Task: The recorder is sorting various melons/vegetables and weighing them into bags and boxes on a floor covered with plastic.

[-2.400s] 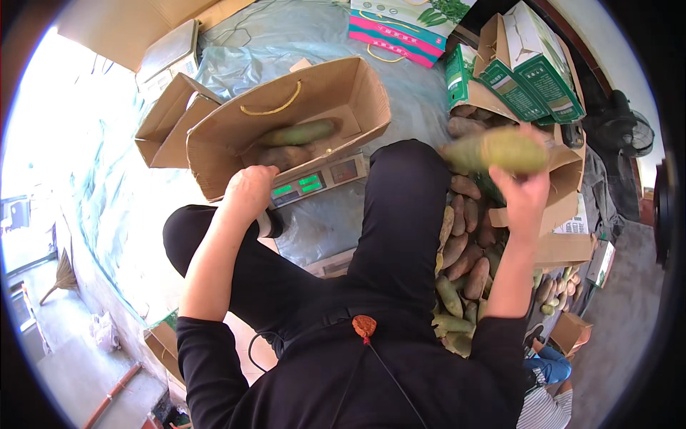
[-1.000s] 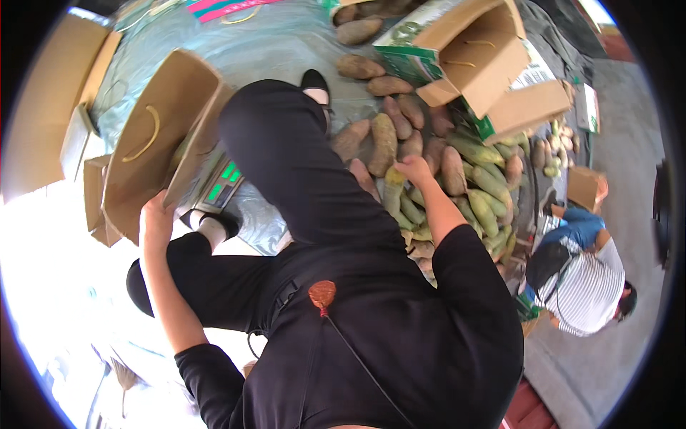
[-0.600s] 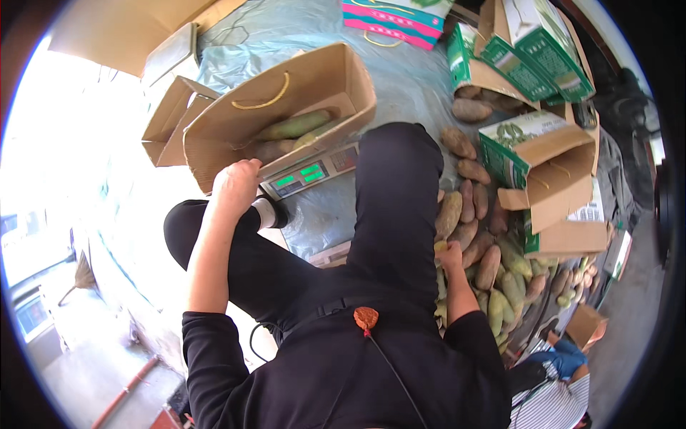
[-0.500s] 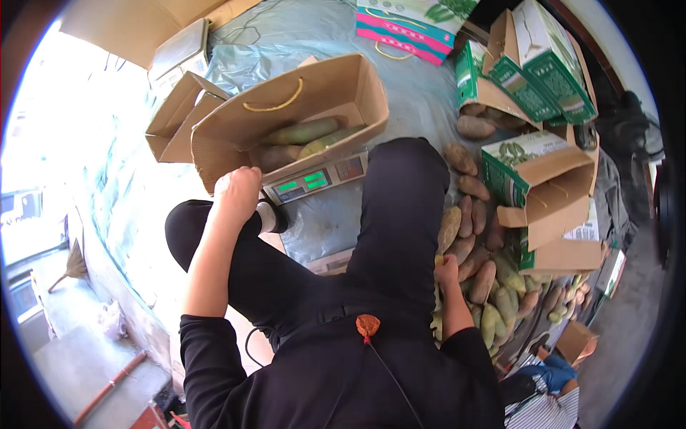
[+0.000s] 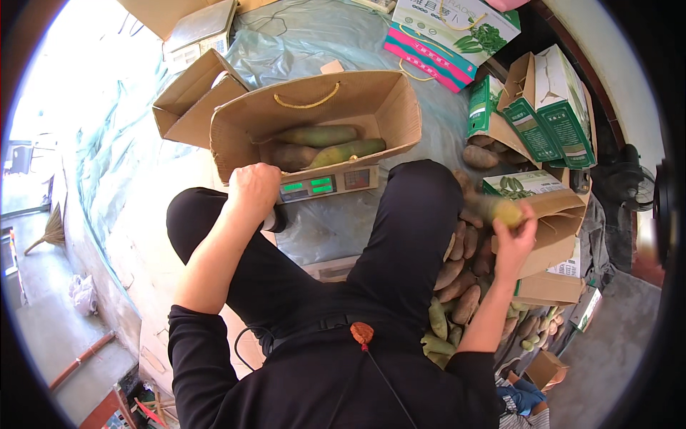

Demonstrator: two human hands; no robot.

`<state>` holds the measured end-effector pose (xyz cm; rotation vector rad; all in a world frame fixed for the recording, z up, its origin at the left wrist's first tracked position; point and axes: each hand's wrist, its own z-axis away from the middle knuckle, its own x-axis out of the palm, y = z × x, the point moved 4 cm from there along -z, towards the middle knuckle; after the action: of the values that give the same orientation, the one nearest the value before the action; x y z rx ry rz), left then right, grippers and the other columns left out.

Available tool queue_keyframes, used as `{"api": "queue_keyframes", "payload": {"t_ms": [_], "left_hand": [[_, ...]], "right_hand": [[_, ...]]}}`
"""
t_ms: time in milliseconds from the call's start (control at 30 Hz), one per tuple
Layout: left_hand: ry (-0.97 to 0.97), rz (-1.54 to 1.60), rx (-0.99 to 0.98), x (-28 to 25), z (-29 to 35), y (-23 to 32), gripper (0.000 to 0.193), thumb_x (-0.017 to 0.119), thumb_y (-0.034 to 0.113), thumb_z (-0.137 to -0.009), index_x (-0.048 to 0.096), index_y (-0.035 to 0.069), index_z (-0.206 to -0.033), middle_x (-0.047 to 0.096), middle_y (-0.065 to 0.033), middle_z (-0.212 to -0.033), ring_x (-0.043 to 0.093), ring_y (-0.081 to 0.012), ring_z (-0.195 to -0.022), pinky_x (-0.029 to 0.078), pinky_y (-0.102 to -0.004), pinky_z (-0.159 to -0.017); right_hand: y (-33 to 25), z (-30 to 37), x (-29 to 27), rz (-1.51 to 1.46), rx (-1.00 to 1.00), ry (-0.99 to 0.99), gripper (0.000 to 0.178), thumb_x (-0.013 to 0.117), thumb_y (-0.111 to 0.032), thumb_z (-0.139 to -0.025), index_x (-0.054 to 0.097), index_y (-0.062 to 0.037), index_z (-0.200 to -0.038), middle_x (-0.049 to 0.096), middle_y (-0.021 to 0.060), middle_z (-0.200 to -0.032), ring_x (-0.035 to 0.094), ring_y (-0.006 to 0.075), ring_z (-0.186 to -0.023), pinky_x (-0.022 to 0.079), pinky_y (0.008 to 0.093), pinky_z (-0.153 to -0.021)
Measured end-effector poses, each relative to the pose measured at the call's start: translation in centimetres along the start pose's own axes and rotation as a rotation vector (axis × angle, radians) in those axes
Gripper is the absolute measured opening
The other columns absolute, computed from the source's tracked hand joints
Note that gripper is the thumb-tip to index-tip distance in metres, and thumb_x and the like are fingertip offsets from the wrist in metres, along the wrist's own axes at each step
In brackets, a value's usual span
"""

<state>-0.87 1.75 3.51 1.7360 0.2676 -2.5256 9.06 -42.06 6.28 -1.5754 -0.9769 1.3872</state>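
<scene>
A brown cardboard carry box with a yellow cord handle stands open on a digital scale with a lit green display. Inside lie several green radishes. My left hand is closed on the near left corner of the box's rim. To the right of my knee, my right hand holds up another green radish by its yellowish end; the far end is smeared by motion. Below it lies a heap of green and brownish radishes, some coated with soil.
Another open carton leans beside the box at the left. Green-and-white cartons crowd the right side, and a printed gift box lies at the back. A fan stands far right. Part of another person shows at lower right.
My right hand has risen from the heap, moving forward and right with a radish in it. My left hand keeps its hold on the box rim. The whole view has shifted slightly.
</scene>
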Motion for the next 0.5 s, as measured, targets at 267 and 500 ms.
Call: {"api": "queue_keyframes", "payload": {"t_ms": [267,500], "left_hand": [[0.007,-0.063,-0.017,0.7,0.2,-0.5,0.008,0.063,0.007,-0.073,0.069,0.008,-0.077,0.068,-0.0110,-0.077,0.069,-0.0258,-0.077,0.054,-0.0351,-0.064],[0.009,-0.044,0.015,0.2,-0.5,-0.4,0.012,0.058,0.003,-0.074,0.067,0.008,-0.081,0.067,-0.0134,-0.079,0.066,-0.0314,-0.079,0.054,-0.0399,-0.070]], "right_hand": [[-13.8,-4.9,9.9,-0.320,-0.347,-0.226,0.050,0.069,0.006,-0.073,0.049,-0.0025,-0.118,0.056,0.0085,-0.107,0.057,0.0198,-0.103,0.049,0.0317,-0.086],[-13.2,-5.4,22.7,0.312,-0.866,-0.514,0.043,0.072,-0.015,-0.070,0.058,-0.0118,-0.111,0.059,0.0094,-0.110,0.058,0.0298,-0.098,0.050,0.0384,-0.082]]}}
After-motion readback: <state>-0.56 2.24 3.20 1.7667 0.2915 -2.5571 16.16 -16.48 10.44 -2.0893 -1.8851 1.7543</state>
